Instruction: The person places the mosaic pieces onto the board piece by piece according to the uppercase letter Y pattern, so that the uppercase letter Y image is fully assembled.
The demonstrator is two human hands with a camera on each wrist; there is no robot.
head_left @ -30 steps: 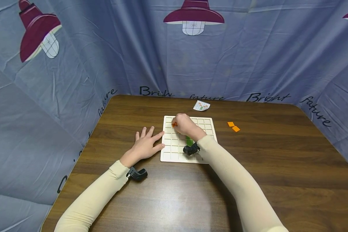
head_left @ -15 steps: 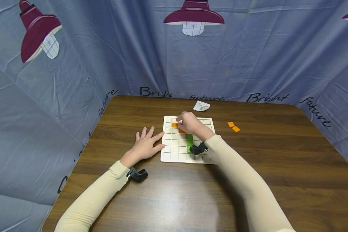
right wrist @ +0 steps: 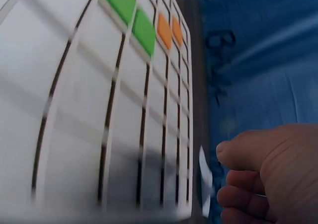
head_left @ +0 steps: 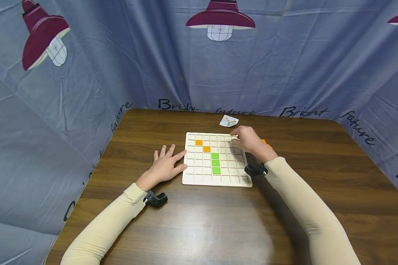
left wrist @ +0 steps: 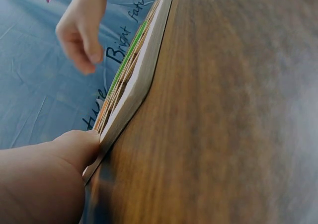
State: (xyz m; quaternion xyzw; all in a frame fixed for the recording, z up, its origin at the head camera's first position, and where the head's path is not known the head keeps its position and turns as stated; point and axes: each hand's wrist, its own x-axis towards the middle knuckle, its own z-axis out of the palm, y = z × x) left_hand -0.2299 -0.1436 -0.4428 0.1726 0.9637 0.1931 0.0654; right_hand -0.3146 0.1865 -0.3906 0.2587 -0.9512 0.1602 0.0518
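Observation:
A white gridded board [head_left: 199, 171] lies on the table. Two orange square tiles, one [head_left: 199, 142] and another [head_left: 207, 149], sit diagonally in its cells, and a column of green tiles [head_left: 216, 163] follows below them. My left hand [head_left: 164, 166] rests flat at the board's left side, fingers spread; its thumb [left wrist: 79, 147] touches the board's edge in the left wrist view. Over the board's far right corner hovers my right hand [head_left: 248, 140], fingers loosely bent. In the right wrist view, nothing shows between its thumb and fingers [right wrist: 241, 196].
Loose orange tiles [head_left: 264, 141] lie right of the board, partly hidden behind my right hand. A small paper card [head_left: 229, 120] printed with a coloured grid pattern lies beyond the board. A blue curtain [head_left: 156, 55] hangs along the far edge of the brown wooden table [head_left: 192, 221].
My right hand has let go of an orange tile in the upper left cell and moved right across the board, uncovering the green tiles. The left hand stays in place.

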